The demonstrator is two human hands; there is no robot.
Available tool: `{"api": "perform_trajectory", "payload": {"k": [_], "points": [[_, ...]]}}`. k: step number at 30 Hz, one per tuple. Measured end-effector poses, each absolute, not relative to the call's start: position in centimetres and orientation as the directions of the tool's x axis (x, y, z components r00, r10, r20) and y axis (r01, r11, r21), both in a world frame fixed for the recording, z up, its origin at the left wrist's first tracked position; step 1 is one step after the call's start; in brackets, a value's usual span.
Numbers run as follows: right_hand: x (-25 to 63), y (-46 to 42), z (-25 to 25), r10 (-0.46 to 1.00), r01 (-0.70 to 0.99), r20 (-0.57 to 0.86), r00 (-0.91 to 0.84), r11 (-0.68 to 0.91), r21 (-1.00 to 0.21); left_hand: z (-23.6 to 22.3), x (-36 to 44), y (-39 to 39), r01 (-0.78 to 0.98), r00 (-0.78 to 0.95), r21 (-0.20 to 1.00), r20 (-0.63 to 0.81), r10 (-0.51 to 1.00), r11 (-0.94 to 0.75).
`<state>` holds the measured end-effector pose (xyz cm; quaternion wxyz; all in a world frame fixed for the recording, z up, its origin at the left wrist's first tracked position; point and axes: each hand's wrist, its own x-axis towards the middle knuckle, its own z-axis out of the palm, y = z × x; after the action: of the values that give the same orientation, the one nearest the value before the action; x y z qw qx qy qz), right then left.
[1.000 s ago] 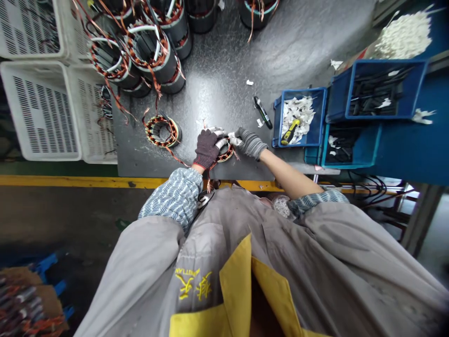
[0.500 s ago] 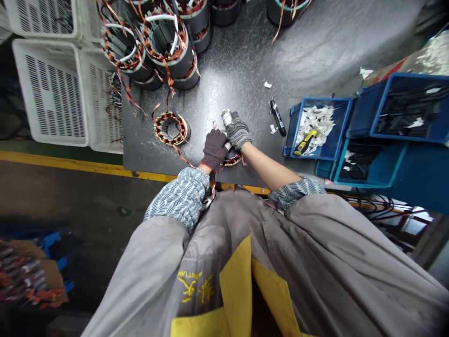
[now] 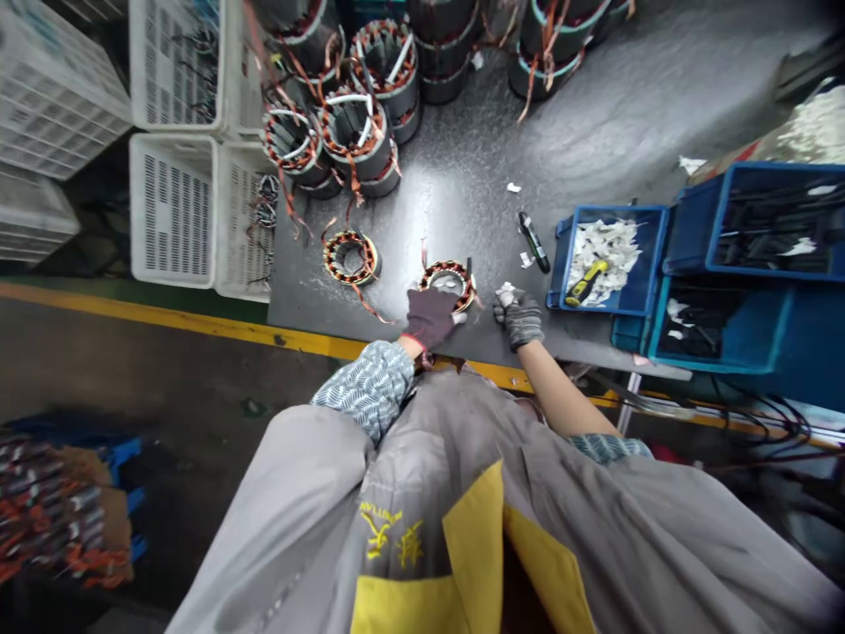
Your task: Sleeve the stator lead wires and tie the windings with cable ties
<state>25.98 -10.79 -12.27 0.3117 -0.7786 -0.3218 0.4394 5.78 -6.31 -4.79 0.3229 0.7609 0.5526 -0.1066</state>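
Observation:
A flat stator ring with copper windings (image 3: pixel 450 280) lies near the front edge of the dark worktable (image 3: pixel 581 114). My left hand (image 3: pixel 430 319), in a dark glove, rests on the ring's near rim with fingers curled over it. My right hand (image 3: pixel 521 319), in a grey glove, sits just right of the ring and pinches a small white piece (image 3: pixel 505 292), perhaps insulating paper or tape. A second flat stator ring (image 3: pixel 350 256) lies to the left, trailing copper leads.
Several tall wound stators (image 3: pixel 356 123) stand at the back. White slotted crates (image 3: pixel 172 207) sit left of the table. Blue bins (image 3: pixel 611 257) on the right hold white scraps and a yellow-handled tool (image 3: pixel 584 282); a black pen-like tool (image 3: pixel 533 240) lies beside them.
My right hand has come down from above the ring to its right side, still gripping something white. My left hand stays on the ring. The view has pulled back.

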Motion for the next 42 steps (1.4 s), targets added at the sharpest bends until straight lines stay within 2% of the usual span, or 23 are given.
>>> {"api": "perform_trajectory", "payload": {"k": [2,4,6,8,10,12,14,17,19,21,23,25,28,31,33,34,36,39,42], "points": [[25.7,-10.7,-12.8,0.743,0.172,-0.507,0.437,-0.622,-0.764,-3.3,4.6,-5.0,0.871,0.351,0.487,-0.509,0.785,-0.074],[25.8,-10.5,-13.1,0.753,0.198,-0.47,0.461,-0.604,-0.772,-0.9,2.4,-4.5,0.825,0.316,0.565,-0.461,0.829,0.001],[26.2,-10.4,-13.3,0.79,0.287,-0.391,0.472,-0.557,-0.779,1.5,-0.4,-4.9,0.831,0.273,0.554,-0.339,0.9,-0.044],[26.5,-10.2,-13.2,0.816,0.368,-0.339,0.469,-0.53,-0.764,3.1,-3.2,-5.1,0.893,0.209,0.44,-0.213,0.955,-0.097],[26.5,-9.6,-12.9,0.818,0.428,-0.333,0.47,-0.541,-0.724,3.4,-5.7,-4.5,0.953,0.115,0.297,-0.164,0.98,-0.062],[26.2,-8.4,-12.5,0.835,0.512,-0.322,0.446,-0.534,-0.673,2.6,-7.6,-3.0,0.985,0.016,0.168,-0.215,0.977,0.021],[25.6,-6.7,-12.1,0.864,0.604,-0.31,0.397,-0.5,-0.621,1.5,-8.8,-1.4,0.995,-0.047,0.071,-0.324,0.945,0.073],[23.7,-3.5,-11.8,0.902,0.676,-0.28,0.329,-0.432,-0.596,1.1,-9.8,-0.5,0.998,-0.05,0.022,-0.414,0.909,0.065],[21.4,-1.2,-11.5,0.94,0.709,-0.252,0.229,-0.339,-0.619,1.9,-9.9,-1.3,0.997,-0.011,0.074,-0.319,0.948,0.036],[18.3,0.9,-11.2,0.961,0.771,-0.272,0.05,-0.21,-0.601,2.9,-9.3,-2.9,0.981,0.051,0.194,-0.137,0.989,-0.023],[15.1,2.6,-10.9,0.926,0.846,-0.365,-0.092,-0.121,-0.519,3.2,-8.0,-4.4,0.925,0.141,0.355,0.01,0.99,-0.136],[13.1,3.6,-10.5,0.886,0.876,-0.445,-0.13,-0.108,-0.469,2.2,-6.0,-5.1,0.837,0.255,0.493,0.035,0.966,-0.239],[14.3,3.6,-9.9,0.877,0.885,-0.476,-0.069,-0.167,-0.435,-1.8,-2.5,-3.6,0.788,0.329,0.572,-0.077,0.941,-0.228],[19.8,2.3,-9.1,0.895,0.877,-0.411,0.173,-0.33,-0.349,-7.0,1.2,-0.4,0.86,0.122,0.511,-0.215,0.969,0.005],[23.9,1.9,-8.5,0.837,0.821,-0.395,0.378,-0.5,-0.275,-10.1,3.9,1.2,0.867,-0.033,0.469,-0.279,0.96,0.167],[25.6,2.0,-8.3,0.792,0.785,-0.41,0.453,-0.572,-0.239,-11.4,5.2,1.7,0.862,-0.05,0.469,-0.295,0.954,0.191],[27.9,2.7,-8.0,0.721,0.735,-0.458,0.521,-0.651,-0.189,-13.3,7.7,2.2,0.843,0.054,0.527,-0.279,0.959,0.106],[28.6,3.6,-7.6,0.7,0.718,-0.479,0.53,-0.671,-0.185,-14.9,10.9,3.7,0.767,0.243,0.636,-0.167,0.956,-0.083],[28.1,2.6,-6.9,0.747,0.732,-0.453,0.486,-0.631,-0.255,-15.1,13.2,8.0,0.777,0.206,0.625,-0.136,0.969,-0.077]]}}
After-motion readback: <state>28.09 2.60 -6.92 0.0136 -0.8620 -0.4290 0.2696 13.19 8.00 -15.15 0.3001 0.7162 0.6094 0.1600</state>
